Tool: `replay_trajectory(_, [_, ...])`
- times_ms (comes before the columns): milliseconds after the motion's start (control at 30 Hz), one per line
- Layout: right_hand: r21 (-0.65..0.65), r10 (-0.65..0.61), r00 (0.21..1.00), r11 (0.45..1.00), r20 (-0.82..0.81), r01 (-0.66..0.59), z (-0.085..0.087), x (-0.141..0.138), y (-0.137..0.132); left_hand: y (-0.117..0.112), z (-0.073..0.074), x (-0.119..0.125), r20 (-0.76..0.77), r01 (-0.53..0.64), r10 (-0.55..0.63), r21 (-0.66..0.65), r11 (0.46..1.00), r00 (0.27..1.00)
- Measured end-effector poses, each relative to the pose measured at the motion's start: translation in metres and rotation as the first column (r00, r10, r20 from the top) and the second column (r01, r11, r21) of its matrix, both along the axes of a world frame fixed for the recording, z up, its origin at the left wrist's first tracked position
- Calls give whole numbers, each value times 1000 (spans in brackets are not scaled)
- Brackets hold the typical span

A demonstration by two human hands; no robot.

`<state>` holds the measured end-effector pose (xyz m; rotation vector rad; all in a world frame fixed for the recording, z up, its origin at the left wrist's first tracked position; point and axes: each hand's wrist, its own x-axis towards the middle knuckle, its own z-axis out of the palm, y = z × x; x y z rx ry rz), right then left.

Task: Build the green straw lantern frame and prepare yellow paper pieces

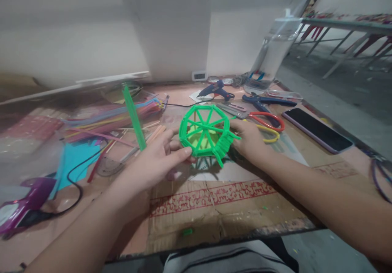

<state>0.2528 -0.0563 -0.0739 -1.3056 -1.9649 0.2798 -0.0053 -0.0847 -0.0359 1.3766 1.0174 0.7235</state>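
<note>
A bright green wheel-shaped frame (pixel 204 128), which looks made of fuzzy pipe cleaners, is held up over the work surface. Spokes meet at its centre, and its lower right side is wrapped thickly with loose ends sticking out. My left hand (pixel 170 152) grips the left rim, thumb in front. On the right rim, my right hand (pixel 243 136) is closed, its fingertips partly hidden behind the frame. Yellow-green material (pixel 200 138) shows through the spokes. A straight green strip (pixel 134 118) rises behind my left wrist; whether that hand holds it I cannot tell.
Behind the frame lie a blue glue gun (pixel 216 90), scissors (pixel 266 122) and pliers (pixel 269 100). A phone (pixel 317 129) and a tall water bottle (pixel 272 54) stand to the right. Coloured pipe cleaners (pixel 116 116) and a purple tool (pixel 26 205) with a black cord are left.
</note>
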Motion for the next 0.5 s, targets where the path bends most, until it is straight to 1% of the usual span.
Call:
replay_trajectory(33, [-4, -3, 1000, 1000, 2, 3, 0, 0, 0, -1, 1, -1, -18, 8, -7, 49, 999, 1000])
replay_trajectory(67, [-11, -3, 1000, 1000, 5, 3, 0, 0, 1, -1, 2, -3, -57, -12, 20, 143, 990, 998])
replay_trajectory(100, [-19, -3, 1000, 1000, 7, 3, 0, 0, 1, -2, 4, -4, -110, -40, 74, 282, 959, 991])
replay_trajectory(133, [-28, -2, 1000, 1000, 7, 3, 0, 0, 1, -3, 5, -5, -173, -45, 135, 444, 895, 976])
replay_trajectory(167, [-36, -3, 1000, 999, 7, 3, 0, 0, 1, -3, 7, -7, -237, -16, 196, 599, 801, 952])
replay_trajectory(200, [-43, -6, 1000, 999, 4, 6, 0, 0, 1, -3, 9, -8, -291, 45, 245, 723, 689, 925])
replay_trajectory(233, [-46, -10, 1000, 999, 1, 10, 0, -1, 1, -3, 11, -9, -335, 120, 281, 806, 580, 899])
replay_trajectory(267, [-47, -14, 1000, 999, -4, 13, 0, -1, 1, -2, 12, -9, -366, 188, 305, 854, 484, 879])
replay_trajectory(300, [-48, -15, 1000, 999, -8, 15, 0, -1, 1, -1, 12, -10, -379, 236, 323, 884, 405, 867])
replay_trajectory(367, [-47, -16, 1000, 999, -20, 15, 0, -2, 1, 1, 12, -10, -366, 275, 352, 919, 283, 862])
replay_trajectory(400, [-48, -12, 1000, 999, -28, 11, 0, -2, 2, 2, 11, -10, -357, 285, 363, 929, 237, 860])
replay_trajectory(433, [-47, -4, 999, 999, -37, 2, 0, -2, 2, 2, 11, -9, -350, 291, 377, 934, 207, 858])
replay_trajectory(467, [-46, 6, 999, 999, -47, -8, -1, -2, 2, 2, 10, -9, -352, 296, 386, 935, 198, 853])
replay_trajectory(500, [-44, 17, 998, 999, -59, -20, -1, -2, 3, 2, 10, -8, -366, 302, 390, 928, 216, 845])
